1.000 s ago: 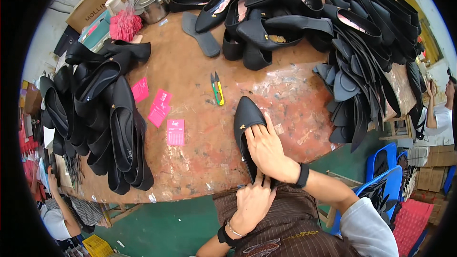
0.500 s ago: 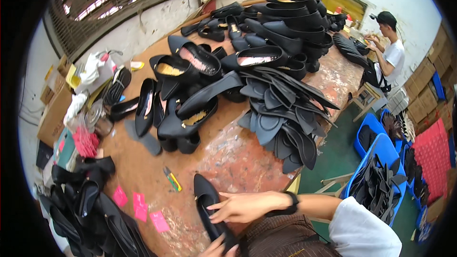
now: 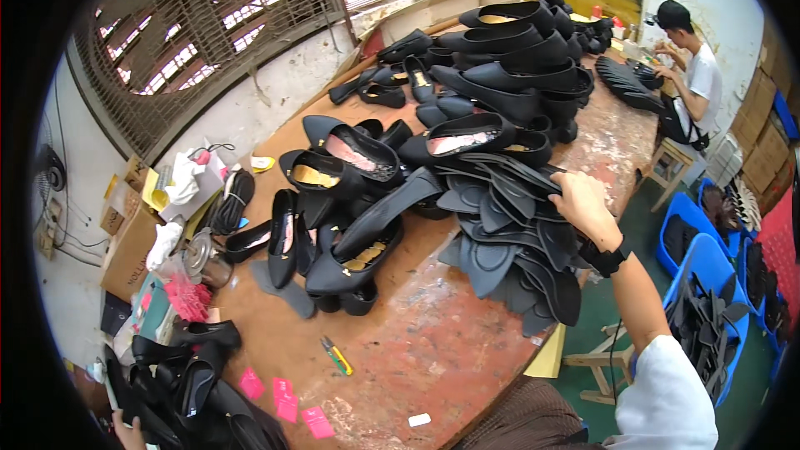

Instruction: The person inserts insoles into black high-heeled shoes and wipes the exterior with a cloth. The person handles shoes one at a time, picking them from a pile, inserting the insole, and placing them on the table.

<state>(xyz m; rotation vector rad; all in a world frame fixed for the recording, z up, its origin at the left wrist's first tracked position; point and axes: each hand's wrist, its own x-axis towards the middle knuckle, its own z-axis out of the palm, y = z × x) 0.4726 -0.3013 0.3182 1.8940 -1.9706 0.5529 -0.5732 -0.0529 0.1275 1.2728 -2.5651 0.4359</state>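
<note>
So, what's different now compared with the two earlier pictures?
The right hand has let go of the black shoe and moved forward and to the right, to the pile of dark insoles. The shoe is gone from the near side of the table; I cannot tell where it went, nor make out the left hand. The pink cards and snips lie as before.

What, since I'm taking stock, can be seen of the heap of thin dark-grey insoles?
The heap of thin dark-grey insoles looks matte and rubbery. Its pieces overlap and fan out; some show oval outlines. It lies near the right edge of the reddish-brown tabletop, beside black pointed shoes. The right hand touches its right side.
</note>
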